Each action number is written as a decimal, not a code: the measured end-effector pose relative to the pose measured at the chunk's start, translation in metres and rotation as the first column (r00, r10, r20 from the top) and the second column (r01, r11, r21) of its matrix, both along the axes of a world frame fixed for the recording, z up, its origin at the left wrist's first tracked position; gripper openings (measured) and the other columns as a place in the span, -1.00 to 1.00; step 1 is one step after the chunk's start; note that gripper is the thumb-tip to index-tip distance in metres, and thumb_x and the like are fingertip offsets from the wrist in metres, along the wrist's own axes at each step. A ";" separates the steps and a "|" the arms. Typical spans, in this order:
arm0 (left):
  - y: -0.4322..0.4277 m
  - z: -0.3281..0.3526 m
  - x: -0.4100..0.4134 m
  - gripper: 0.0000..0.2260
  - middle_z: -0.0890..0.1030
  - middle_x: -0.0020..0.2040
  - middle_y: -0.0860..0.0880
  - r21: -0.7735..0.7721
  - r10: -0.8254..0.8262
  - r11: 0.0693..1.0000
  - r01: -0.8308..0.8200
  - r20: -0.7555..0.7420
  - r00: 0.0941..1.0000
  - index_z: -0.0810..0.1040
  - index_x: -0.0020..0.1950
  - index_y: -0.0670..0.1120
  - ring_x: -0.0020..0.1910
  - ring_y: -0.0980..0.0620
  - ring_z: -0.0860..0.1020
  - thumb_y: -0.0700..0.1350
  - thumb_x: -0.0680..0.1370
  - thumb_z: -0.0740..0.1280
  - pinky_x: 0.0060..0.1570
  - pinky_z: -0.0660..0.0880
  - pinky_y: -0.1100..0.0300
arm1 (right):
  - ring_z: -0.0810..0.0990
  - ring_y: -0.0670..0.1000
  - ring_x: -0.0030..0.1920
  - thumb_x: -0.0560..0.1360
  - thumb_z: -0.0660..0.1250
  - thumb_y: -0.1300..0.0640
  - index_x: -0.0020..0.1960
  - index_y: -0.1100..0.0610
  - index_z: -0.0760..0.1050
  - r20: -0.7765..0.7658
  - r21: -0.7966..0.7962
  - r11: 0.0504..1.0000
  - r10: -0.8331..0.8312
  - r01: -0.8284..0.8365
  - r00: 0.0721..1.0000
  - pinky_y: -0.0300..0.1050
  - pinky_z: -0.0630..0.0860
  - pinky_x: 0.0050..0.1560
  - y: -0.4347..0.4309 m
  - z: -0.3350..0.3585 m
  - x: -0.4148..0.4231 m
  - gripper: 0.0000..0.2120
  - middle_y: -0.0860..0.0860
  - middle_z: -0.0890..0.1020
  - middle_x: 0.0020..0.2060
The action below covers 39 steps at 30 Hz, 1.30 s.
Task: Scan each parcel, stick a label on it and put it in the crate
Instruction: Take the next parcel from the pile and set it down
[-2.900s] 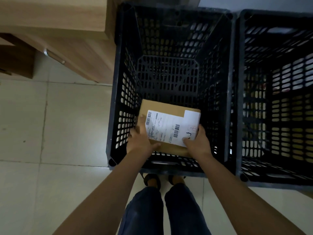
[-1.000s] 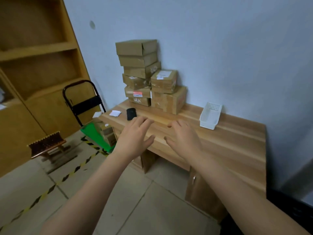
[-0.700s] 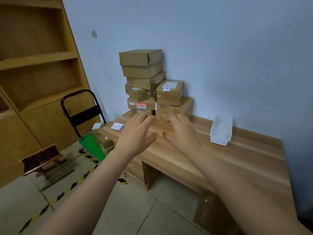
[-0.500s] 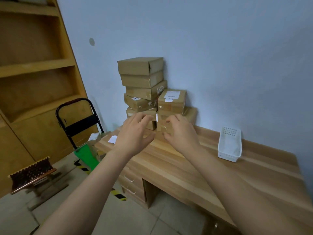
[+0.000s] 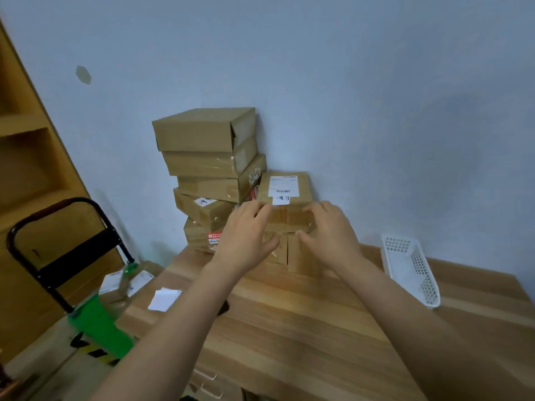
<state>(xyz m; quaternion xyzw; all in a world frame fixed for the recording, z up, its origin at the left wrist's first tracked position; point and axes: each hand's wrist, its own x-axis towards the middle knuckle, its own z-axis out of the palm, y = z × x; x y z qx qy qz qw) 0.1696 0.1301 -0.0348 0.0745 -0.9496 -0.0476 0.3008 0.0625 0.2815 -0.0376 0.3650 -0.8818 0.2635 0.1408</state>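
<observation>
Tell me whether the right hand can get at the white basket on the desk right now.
Probably yes: the white basket sits to the right of the right hand, with only bare desk between them.

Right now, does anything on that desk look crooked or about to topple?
Yes. The tall stack of boxes against the wall is uneven: the fourth box down sits tilted and twisted out of line, and the ones above it overhang at differing angles. It looks liable to slip if bumped. Nothing appears spilled or torn.
</observation>
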 end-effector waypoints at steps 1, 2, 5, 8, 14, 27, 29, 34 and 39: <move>-0.012 -0.002 -0.011 -0.60 0.51 0.14 -0.04 0.001 -0.020 1.000 0.020 0.003 1.000 0.51 0.24 -0.11 0.15 -0.06 0.47 0.01 0.46 0.42 0.17 0.39 0.07 | 0.41 0.06 0.20 0.45 0.41 0.03 0.24 0.08 0.44 0.015 0.001 1.000 -0.031 0.031 0.999 -0.10 0.37 0.16 -0.009 -0.001 -0.008 -0.60 0.01 0.50 0.15; -0.024 -0.004 -0.021 -0.60 0.51 0.15 -0.03 0.006 -0.039 0.999 0.039 0.010 0.999 0.50 0.25 -0.10 0.16 -0.04 0.46 0.02 0.47 0.41 0.17 0.38 0.08 | 0.41 0.07 0.22 0.45 0.41 0.02 0.25 0.08 0.43 0.027 0.007 0.998 -0.059 0.059 0.998 -0.07 0.38 0.17 -0.017 -0.002 -0.015 -0.59 0.02 0.50 0.16; -0.058 -0.011 -0.051 -0.61 0.50 0.16 0.00 0.035 -0.101 0.994 0.100 0.031 0.994 0.49 0.26 -0.06 0.16 -0.02 0.44 0.05 0.48 0.39 0.17 0.38 0.09 | 0.40 0.08 0.25 0.45 0.41 0.00 0.31 0.08 0.39 0.054 0.024 0.991 -0.132 0.131 0.990 -0.05 0.39 0.21 -0.041 -0.008 -0.037 -0.52 0.03 0.49 0.20; -0.085 -0.020 -0.078 -0.62 0.49 0.16 0.00 0.083 -0.126 0.989 0.121 0.062 0.990 0.48 0.27 -0.05 0.16 -0.03 0.44 0.04 0.50 0.38 0.17 0.37 0.08 | 0.37 0.04 0.31 0.45 0.42 -0.01 0.39 0.06 0.33 0.112 0.033 0.980 -0.196 0.194 0.974 -0.06 0.37 0.26 -0.059 -0.015 -0.056 -0.43 0.01 0.46 0.27; -0.124 -0.045 -0.132 -0.48 0.40 0.35 -0.02 0.180 -0.117 0.980 0.089 0.156 0.981 0.35 0.40 -0.07 0.35 -0.02 0.34 0.07 0.50 0.36 0.34 0.30 0.10 | 0.35 0.03 0.36 0.41 0.45 -0.05 0.46 0.01 0.22 0.240 0.082 0.960 -0.281 0.269 0.929 0.00 0.41 0.28 -0.085 -0.037 -0.105 -0.29 -0.02 0.37 0.37; -0.147 -0.101 -0.202 -0.14 0.43 0.40 -0.06 0.544 0.003 0.824 -0.160 0.278 0.960 0.15 0.52 -0.05 0.30 -0.06 0.45 0.14 0.36 0.51 0.17 0.48 0.04 | 0.42 0.09 0.36 0.26 0.60 0.00 0.56 0.04 -0.10 0.569 -0.065 0.954 -0.207 0.294 0.796 0.06 0.45 0.29 -0.118 -0.100 -0.191 0.13 0.02 0.43 0.37; -0.143 -0.101 -0.202 -0.16 0.48 0.36 -0.04 0.546 0.034 0.821 -0.167 0.245 0.969 0.19 0.51 -0.04 0.25 -0.06 0.49 0.15 0.35 0.52 0.12 0.52 0.02 | 0.48 0.09 0.29 0.24 0.60 -0.03 0.53 0.00 0.01 0.566 -0.104 0.938 -0.218 0.331 0.795 0.10 0.52 0.21 -0.120 -0.102 -0.187 0.06 0.00 0.50 0.30; -0.132 -0.093 -0.182 -0.15 0.53 0.31 -0.03 0.526 0.057 0.842 -0.120 0.134 0.989 0.16 0.54 -0.04 0.24 -0.07 0.50 0.15 0.38 0.50 0.05 0.51 0.07 | 0.44 0.05 0.32 0.33 0.56 0.02 0.53 0.00 0.05 0.497 -0.188 0.911 -0.235 0.368 0.836 0.00 0.46 0.24 -0.112 -0.093 -0.156 -0.04 -0.03 0.45 0.34; -0.121 -0.089 -0.133 -0.20 0.56 0.27 -0.07 0.547 -0.002 0.837 -0.016 0.034 0.999 0.22 0.52 -0.09 0.21 -0.09 0.52 0.11 0.40 0.50 0.06 0.50 0.06 | 0.42 -0.01 0.32 0.30 0.58 0.08 0.49 0.03 0.12 0.471 -0.302 0.854 -0.252 0.423 0.845 0.03 0.47 0.27 -0.097 -0.089 -0.095 -0.08 -0.03 0.42 0.34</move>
